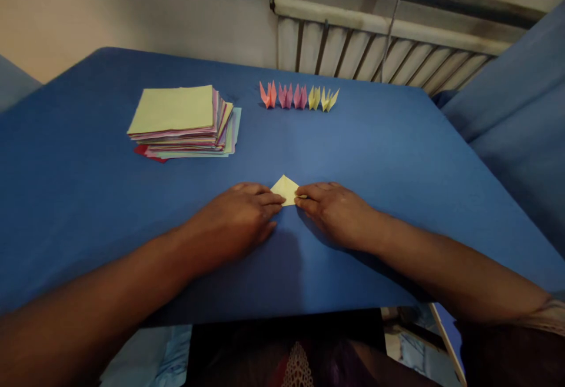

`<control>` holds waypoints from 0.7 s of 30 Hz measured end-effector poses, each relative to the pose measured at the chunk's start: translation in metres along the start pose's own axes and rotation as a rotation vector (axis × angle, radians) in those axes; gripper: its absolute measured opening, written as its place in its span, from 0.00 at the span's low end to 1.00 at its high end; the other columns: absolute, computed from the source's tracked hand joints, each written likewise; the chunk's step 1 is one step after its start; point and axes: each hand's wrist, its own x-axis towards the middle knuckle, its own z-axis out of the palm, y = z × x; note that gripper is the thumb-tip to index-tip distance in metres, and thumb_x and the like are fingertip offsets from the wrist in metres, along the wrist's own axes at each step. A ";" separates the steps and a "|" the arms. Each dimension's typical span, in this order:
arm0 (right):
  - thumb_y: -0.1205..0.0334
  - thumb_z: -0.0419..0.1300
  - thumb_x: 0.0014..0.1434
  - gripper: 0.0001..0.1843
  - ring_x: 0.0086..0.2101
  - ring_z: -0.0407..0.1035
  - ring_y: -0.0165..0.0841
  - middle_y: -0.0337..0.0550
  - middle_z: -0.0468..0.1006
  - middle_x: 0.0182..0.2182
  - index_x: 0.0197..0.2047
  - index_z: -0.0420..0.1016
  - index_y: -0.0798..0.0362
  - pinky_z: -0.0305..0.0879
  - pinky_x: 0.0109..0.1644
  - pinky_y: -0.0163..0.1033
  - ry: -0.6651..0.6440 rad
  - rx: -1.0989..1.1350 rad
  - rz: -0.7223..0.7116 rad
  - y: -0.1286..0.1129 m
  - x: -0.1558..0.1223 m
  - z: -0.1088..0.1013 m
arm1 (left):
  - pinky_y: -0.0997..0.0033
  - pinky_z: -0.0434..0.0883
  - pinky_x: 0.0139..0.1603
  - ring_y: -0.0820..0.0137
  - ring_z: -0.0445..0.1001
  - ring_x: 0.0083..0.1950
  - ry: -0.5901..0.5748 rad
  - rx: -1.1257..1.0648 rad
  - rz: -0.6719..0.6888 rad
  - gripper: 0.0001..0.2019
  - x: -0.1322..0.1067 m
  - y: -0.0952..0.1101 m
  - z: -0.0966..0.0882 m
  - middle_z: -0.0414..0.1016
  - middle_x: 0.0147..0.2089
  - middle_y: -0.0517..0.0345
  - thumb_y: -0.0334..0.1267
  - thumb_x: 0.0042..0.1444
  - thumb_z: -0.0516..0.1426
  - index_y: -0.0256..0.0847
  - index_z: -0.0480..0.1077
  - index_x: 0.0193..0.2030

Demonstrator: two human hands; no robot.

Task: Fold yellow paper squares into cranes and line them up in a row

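A small folded yellow paper [286, 188] lies on the blue table [397, 157], its upper point aimed away from me. My left hand [241, 219] lies palm down with its fingertips pressed on the paper's left edge. My right hand [335, 210] presses its fingertips on the right edge. Both hands have their fingers held together on the paper, and its lower part is hidden under them.
A stack of coloured square sheets [183, 121] with a pale yellow one on top sits at the back left. A row of several folded paper figures [299, 96], pink and yellow, stands at the back centre. A radiator [379, 52] runs behind the table.
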 end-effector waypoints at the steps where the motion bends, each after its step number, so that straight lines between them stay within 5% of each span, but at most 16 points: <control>1: 0.65 0.48 0.69 0.18 0.49 0.69 0.41 0.53 0.74 0.55 0.56 0.74 0.55 0.65 0.52 0.48 0.002 0.012 -0.003 0.000 0.000 0.000 | 0.56 0.65 0.57 0.59 0.72 0.56 -0.001 -0.006 -0.006 0.17 0.000 0.000 -0.001 0.76 0.57 0.52 0.38 0.63 0.53 0.41 0.72 0.56; 8: 0.65 0.47 0.69 0.18 0.48 0.69 0.39 0.50 0.75 0.52 0.56 0.73 0.55 0.66 0.53 0.46 -0.025 0.010 -0.021 0.002 0.002 0.000 | 0.55 0.62 0.62 0.57 0.66 0.63 -0.022 -0.006 0.007 0.22 0.001 -0.002 0.002 0.70 0.64 0.49 0.41 0.63 0.55 0.40 0.66 0.63; 21: 0.64 0.49 0.68 0.16 0.46 0.67 0.39 0.50 0.76 0.49 0.49 0.78 0.55 0.66 0.53 0.46 0.031 0.146 0.104 -0.007 0.006 0.000 | 0.62 0.65 0.50 0.64 0.71 0.46 0.079 0.024 -0.031 0.12 0.021 -0.014 0.006 0.77 0.46 0.52 0.38 0.67 0.50 0.40 0.75 0.46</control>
